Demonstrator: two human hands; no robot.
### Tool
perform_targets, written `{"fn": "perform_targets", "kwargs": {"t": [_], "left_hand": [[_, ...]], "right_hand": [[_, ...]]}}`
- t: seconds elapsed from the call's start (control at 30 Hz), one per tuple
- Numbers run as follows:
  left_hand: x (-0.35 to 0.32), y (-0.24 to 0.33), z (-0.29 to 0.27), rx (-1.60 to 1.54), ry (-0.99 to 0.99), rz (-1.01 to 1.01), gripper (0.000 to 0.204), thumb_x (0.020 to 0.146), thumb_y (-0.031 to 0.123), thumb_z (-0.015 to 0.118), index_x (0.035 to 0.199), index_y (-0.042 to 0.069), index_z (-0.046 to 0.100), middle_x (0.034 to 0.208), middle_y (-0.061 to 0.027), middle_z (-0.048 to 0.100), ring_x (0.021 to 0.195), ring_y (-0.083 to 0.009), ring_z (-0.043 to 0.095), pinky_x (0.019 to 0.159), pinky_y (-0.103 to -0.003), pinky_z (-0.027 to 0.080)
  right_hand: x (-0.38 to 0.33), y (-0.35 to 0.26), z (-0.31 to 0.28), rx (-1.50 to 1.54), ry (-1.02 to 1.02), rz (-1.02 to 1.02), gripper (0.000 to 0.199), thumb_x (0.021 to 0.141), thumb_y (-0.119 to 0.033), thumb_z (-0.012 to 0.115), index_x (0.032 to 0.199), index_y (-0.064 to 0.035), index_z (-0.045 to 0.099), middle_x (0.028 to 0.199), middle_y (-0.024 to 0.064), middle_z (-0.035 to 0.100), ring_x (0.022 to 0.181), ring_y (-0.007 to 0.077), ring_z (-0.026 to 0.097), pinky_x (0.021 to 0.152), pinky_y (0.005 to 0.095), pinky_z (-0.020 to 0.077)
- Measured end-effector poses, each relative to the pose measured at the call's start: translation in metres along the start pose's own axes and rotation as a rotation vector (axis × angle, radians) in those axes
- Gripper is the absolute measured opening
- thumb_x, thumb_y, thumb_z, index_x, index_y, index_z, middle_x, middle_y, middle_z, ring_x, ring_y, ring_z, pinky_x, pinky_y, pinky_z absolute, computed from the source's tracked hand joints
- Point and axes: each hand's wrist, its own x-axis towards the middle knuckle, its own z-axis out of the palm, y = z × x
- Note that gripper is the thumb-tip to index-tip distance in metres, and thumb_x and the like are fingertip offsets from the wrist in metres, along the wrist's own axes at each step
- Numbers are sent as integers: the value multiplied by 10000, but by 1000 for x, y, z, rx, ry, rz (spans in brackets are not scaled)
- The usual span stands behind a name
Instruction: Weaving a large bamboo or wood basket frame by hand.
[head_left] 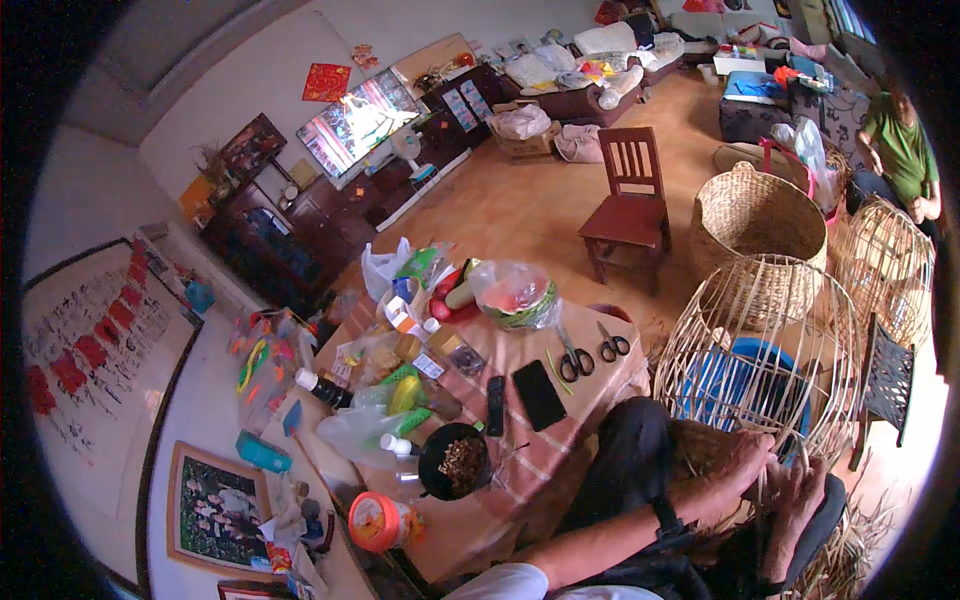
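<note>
Over my lap at the lower right, both hands meet close together at the near edge of an open basket frame of pale cane strips (690, 320). My left hand (748, 458) reaches across from the left, its fingers bent and closed. Beside it, my right hand (795, 492) has its fingers curled inward, pinched near the left fingertips. Thin pale strips show around the fingers, but what exactly each hand grips is too small to make out. Through the frame's bars a blue plastic tub (745, 375) is visible. Loose dry strips (855, 540) lie by my right knee.
On the cloth-covered table (520, 470) to my left lie scissors (577, 364), a black phone (539, 394), a remote control (495, 405), a bowl (430, 470) and a cut watermelon (520, 310). Ahead stand a wooden chair (632, 210) and a woven basket (715, 225). Another person (905, 150) sits at far right.
</note>
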Motion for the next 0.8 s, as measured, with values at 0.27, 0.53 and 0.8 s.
{"fn": "perform_targets", "kwargs": {"t": [0.27, 0.53, 0.8], "left_hand": [[-7, 12, -19, -11, 75, 42, 266, 920, 192, 718, 796, 7, 573, 815, -213, 635, 813, -414, 639, 742, -503, 485], [-19, 3, -38, -132, 53, -115, 214, 928, 167, 730, 843, -6, 637, 855, -219, 656, 879, -408, 655, 765, -499, 489], [-2, -54, -23, -101, -142, -210, 223, 1023, 204, 664, 1150, 22, 650, 1061, -170, 625, 992, -333, 582, 903, -432, 458]], "right_hand": [[7, -6, 7, 143, -196, 2, 265, 912, -25, 767, 1165, -8, 692, 855, 65, 682, 761, 136, 595, 681, 311, 506], [-11, -49, 21, 274, -175, 100, 167, 955, 47, 684, 1119, 26, 711, 920, 20, 659, 816, 122, 592, 697, 285, 501], [17, -53, 24, -214, -335, -68, 228, 1048, -119, 641, 1192, 54, 677, 1072, 47, 699, 925, 151, 650, 798, 305, 529]]}}
